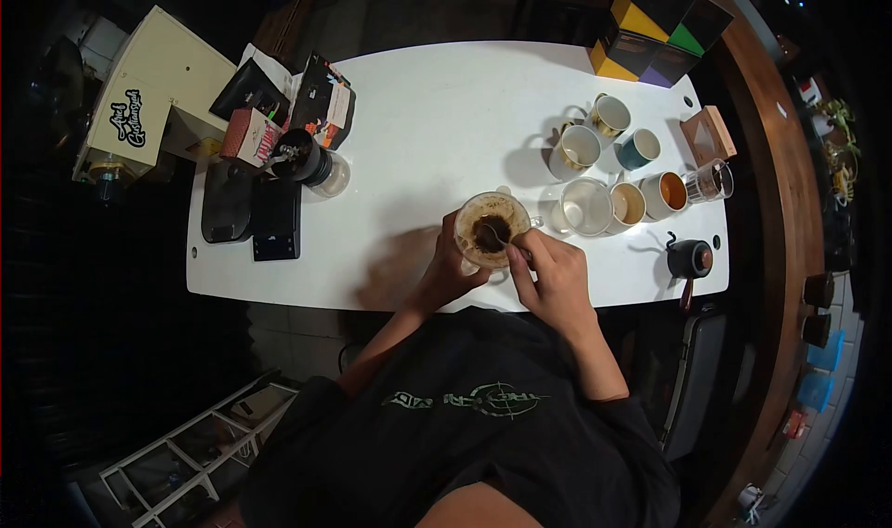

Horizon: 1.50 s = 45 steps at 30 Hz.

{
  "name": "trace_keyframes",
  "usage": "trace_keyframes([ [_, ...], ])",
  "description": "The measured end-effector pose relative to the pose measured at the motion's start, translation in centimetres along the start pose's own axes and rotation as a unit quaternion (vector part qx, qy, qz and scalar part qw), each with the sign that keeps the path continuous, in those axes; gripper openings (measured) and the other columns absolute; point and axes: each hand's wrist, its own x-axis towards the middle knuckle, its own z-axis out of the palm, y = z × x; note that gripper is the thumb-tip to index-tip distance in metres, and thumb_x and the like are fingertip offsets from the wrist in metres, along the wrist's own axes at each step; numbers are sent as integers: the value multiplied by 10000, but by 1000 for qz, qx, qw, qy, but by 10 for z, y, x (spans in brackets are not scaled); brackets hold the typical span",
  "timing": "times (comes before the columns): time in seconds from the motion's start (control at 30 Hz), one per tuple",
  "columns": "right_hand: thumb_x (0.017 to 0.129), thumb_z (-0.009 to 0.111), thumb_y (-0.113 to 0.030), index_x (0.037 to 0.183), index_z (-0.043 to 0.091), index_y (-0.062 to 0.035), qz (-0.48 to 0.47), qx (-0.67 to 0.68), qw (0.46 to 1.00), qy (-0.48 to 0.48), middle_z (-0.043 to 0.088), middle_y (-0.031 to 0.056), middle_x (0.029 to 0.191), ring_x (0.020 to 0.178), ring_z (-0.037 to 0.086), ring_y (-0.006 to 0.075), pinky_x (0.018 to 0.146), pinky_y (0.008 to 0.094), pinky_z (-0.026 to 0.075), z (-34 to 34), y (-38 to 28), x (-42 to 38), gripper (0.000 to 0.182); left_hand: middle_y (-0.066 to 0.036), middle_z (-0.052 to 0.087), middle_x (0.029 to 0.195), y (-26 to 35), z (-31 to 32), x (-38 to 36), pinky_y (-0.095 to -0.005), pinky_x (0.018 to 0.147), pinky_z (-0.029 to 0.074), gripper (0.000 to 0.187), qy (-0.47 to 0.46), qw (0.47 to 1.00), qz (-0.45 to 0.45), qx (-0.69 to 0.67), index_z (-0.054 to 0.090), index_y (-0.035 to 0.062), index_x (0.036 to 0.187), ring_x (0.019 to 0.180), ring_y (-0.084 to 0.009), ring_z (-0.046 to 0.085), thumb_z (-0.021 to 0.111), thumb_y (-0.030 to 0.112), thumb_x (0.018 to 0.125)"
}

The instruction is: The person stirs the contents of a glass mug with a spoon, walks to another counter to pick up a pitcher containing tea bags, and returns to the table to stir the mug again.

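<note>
Near the front edge of the white table, my left hand [450, 270] is wrapped round the side of a clear coffee dripper [480, 203]. A filter stained brown lines it, and dark wet coffee grounds [488, 233] lie at its bottom. My right hand [559, 279] pinches the handle of a small spoon [500, 238], whose lower end reaches into the grounds. The spoon's bowl is hidden there. What stands beneath the dripper is mostly covered by it and my fingers.
Several cups, including a white mug [585, 206], stand right of the dripper. A black kettle [689, 258] sits at the right edge. At left are a hand grinder [321, 167], coffee packs [322, 100] and a black scale [277, 229]. Coloured boxes [650, 40] stand at the back right.
</note>
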Motion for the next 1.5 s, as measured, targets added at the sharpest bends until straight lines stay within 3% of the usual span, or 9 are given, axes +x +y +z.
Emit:
trace_keyframes([
  [0.3, 890, 690, -72, 895, 602, -32, 21, 43, 999, 17, 619, 94, 747, 605, 627, 283, 525, 387, 466, -12, -8, -7, 97, -184, 436, 1372, -4, -1, -3, -493, 1098, 390, 886, -13, 994, -61, -88, 335, 45, 1460, 1297, -368, 464, 822, 176, 731],
  [0.6, 901, 700, -94, 886, 606, -37, 51, 15, 998, 29, 617, 85, 767, 607, 624, 282, 531, 387, 473, -15, -1, -3, 111, -177, 424, 1393, 0, -4, -3, -489, 1113, 386, 920, -21, 998, -47, -36, 297, 39, 1481, 1319, -355, 462, 826, 185, 743],
  [0.77, 920, 695, -114, 886, 603, -38, 11, -52, 998, 23, 601, 88, 765, 605, 616, 292, 535, 406, 474, -15, 7, 1, 124, -173, 418, 1400, 3, -5, -4, -487, 1119, 379, 935, -34, 998, -53, -7, 284, 40, 1490, 1322, -352, 459, 830, 198, 748],
  [1.27, 942, 654, -88, 920, 583, -24, 57, 67, 996, 12, 607, 113, 767, 612, 612, 316, 532, 412, 456, -15, -2, -5, 97, -174, 449, 1372, -2, -1, -4, -479, 1103, 387, 887, -12, 996, -67, -54, 324, 48, 1463, 1300, -357, 470, 820, 173, 738],
  [1.37, 933, 644, 2, 939, 606, 8, 40, 14, 999, -9, 656, 128, 785, 593, 640, 289, 537, 359, 482, -10, 8, -4, 39, -173, 447, 1374, -3, 0, -4, -484, 1105, 382, 891, -14, 997, -61, -48, 325, 48, 1464, 1302, -355, 466, 823, 181, 737],
  [1.5, 935, 648, -10, 930, 597, -1, 40, 1, 999, 18, 654, 130, 783, 597, 640, 294, 538, 364, 478, -13, 5, -4, 52, -175, 444, 1380, -2, -3, -3, -492, 1103, 377, 898, -31, 997, -67, -23, 328, 50, 1465, 1310, -356, 459, 831, 198, 736],
])
